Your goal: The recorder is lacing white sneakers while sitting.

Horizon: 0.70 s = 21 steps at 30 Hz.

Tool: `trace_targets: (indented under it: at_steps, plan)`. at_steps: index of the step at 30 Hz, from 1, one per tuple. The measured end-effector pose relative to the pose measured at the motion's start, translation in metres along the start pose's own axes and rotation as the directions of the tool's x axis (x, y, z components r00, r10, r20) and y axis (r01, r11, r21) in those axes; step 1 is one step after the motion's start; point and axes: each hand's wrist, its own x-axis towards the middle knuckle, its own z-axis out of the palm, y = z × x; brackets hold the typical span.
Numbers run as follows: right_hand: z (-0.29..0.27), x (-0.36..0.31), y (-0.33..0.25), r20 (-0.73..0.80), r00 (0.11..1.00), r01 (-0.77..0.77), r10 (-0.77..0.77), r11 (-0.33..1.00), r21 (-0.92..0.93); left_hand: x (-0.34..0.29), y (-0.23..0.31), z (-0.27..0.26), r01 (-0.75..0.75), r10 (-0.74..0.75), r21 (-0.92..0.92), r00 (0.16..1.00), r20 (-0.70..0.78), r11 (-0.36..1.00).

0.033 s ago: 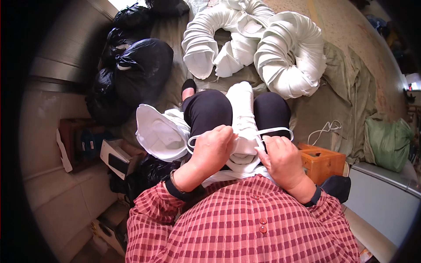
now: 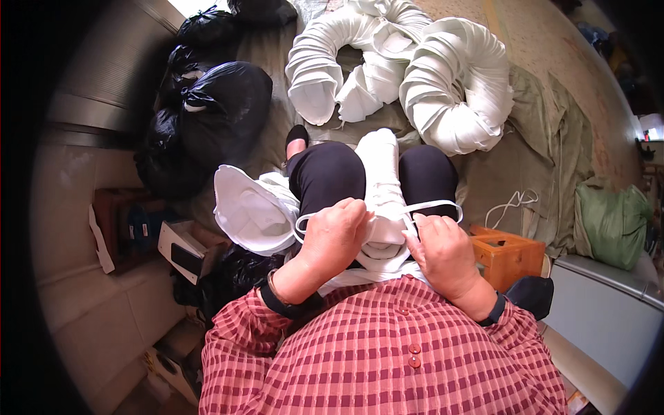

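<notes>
Hands (image 2: 330,232) (image 2: 448,252) still seem to pinch the white cord (image 2: 434,203), unmoved.

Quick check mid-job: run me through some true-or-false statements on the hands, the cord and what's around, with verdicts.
1. The left hand and right hand both grip the white cord. True.
2. The white fabric bundle lies between the knees. True.
3. The black plastic bags lie to the person's right. False: they lie to the left.
4. The wooden box is painted blue. False: it is orange-brown.
</notes>
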Motion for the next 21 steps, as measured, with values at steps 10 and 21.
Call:
trace_targets:
  at_steps: [10,21]
  plan:
    - [0.009,0.0,0.0,-0.094,0.988,0.129,-0.122,0.989,0.068,-0.007,0.022,0.002,-0.01,0.002,0.175,0.999,0.048,0.985]
    - [-0.009,0.029,-0.008,0.036,0.976,0.219,-0.216,0.964,-0.149,-0.017,0.002,-0.002,-0.229,0.234,0.117,0.972,-0.023,0.966]
